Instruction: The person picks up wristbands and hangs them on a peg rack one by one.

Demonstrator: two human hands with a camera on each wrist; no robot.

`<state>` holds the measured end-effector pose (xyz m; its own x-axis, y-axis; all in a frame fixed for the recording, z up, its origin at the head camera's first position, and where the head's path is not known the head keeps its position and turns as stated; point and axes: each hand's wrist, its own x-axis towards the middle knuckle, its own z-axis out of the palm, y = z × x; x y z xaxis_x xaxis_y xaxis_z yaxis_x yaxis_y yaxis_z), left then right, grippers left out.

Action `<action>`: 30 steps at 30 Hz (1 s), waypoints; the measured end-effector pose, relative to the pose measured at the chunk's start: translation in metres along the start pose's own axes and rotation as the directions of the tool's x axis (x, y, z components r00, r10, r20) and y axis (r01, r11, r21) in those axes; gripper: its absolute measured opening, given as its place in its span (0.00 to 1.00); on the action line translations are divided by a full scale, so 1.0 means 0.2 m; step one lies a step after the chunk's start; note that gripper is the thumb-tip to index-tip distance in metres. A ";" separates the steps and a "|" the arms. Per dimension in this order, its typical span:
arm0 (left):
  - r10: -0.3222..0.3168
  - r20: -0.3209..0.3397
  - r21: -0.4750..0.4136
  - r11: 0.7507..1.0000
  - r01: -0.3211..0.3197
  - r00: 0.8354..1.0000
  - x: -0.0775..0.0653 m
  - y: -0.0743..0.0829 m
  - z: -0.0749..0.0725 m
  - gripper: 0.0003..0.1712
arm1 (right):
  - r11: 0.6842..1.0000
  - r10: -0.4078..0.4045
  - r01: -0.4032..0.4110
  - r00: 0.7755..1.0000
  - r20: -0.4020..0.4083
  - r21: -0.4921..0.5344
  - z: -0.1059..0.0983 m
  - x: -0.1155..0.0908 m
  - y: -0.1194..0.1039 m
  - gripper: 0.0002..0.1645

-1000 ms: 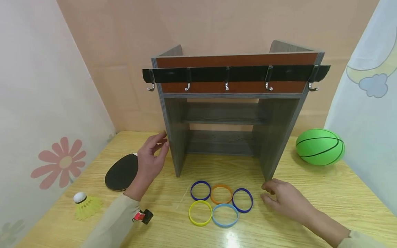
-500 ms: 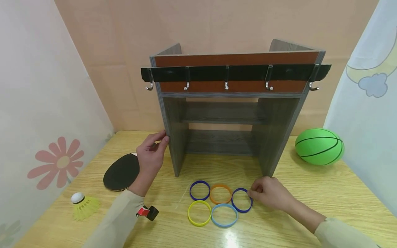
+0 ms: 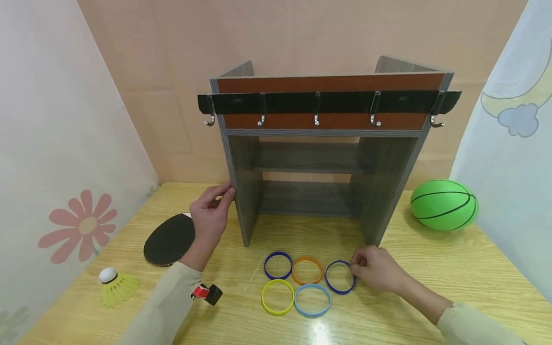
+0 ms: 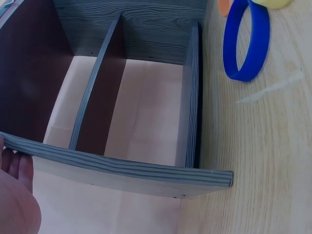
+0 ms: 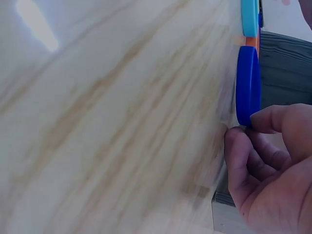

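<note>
My right hand (image 3: 377, 270) pinches the rim of the right-hand dark blue wristband (image 3: 340, 292) between thumb and finger. In the right wrist view that blue band (image 5: 247, 87) stands out from the fingertips, low at the tabletop. My left hand (image 3: 210, 211) grips the front edge of the grey wooden shelf unit's left panel (image 3: 247, 187); its grip is partly cut off in the left wrist view. In front of the unit lie another dark blue wristband (image 3: 278, 278), an orange one (image 3: 307, 283), a yellow one (image 3: 278, 314) and a light blue one (image 3: 312, 315).
A black strip (image 3: 289, 102) with several silver hooks (image 3: 316, 120) runs across the unit's upper front. At left are a black table tennis bat (image 3: 168, 242) and a yellow shuttlecock (image 3: 118, 287). A green ball (image 3: 444, 205) sits at right.
My right hand has come inward, taken hold of the right blue wristband and shifted it slightly right, off the orange one. My left thumb and fingers have closed on the panel edge.
</note>
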<state>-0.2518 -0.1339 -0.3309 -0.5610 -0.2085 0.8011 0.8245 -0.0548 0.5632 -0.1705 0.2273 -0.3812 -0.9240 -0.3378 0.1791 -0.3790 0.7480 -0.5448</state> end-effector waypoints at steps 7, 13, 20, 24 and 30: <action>-0.007 -0.006 -0.004 1.000 0.007 1.000 0.00 0.00 0.00 0.10 | 0.969 0.144 -0.155 0.987 0.068 0.191 -0.03 -0.01 0.01 0.03; -0.017 -0.007 -0.026 1.000 0.017 1.000 0.00 -0.01 -0.01 0.09 | 0.877 0.201 -0.236 0.971 0.127 0.419 -0.10 0.00 0.00 0.05; -0.022 0.006 -0.045 0.999 0.023 1.000 0.01 0.00 -0.01 0.09 | 0.790 0.152 -0.180 0.984 0.097 0.586 -0.25 0.03 -0.06 0.09; -0.029 0.011 -0.054 0.998 0.030 1.000 0.01 0.00 -0.01 0.09 | 0.754 0.132 -0.109 0.991 0.013 0.648 -0.33 0.07 -0.14 0.08; -0.028 0.026 -0.060 0.998 0.030 0.999 0.02 0.00 -0.01 0.09 | 0.586 0.098 -0.016 0.994 -0.051 0.810 -0.41 0.15 -0.27 0.03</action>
<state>-0.2533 -0.1374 -0.3286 -0.5858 -0.1816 0.7898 0.8104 -0.1199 0.5735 -0.1823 0.2234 -0.2802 -0.9581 -0.2333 0.1665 -0.1666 -0.0192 -0.9858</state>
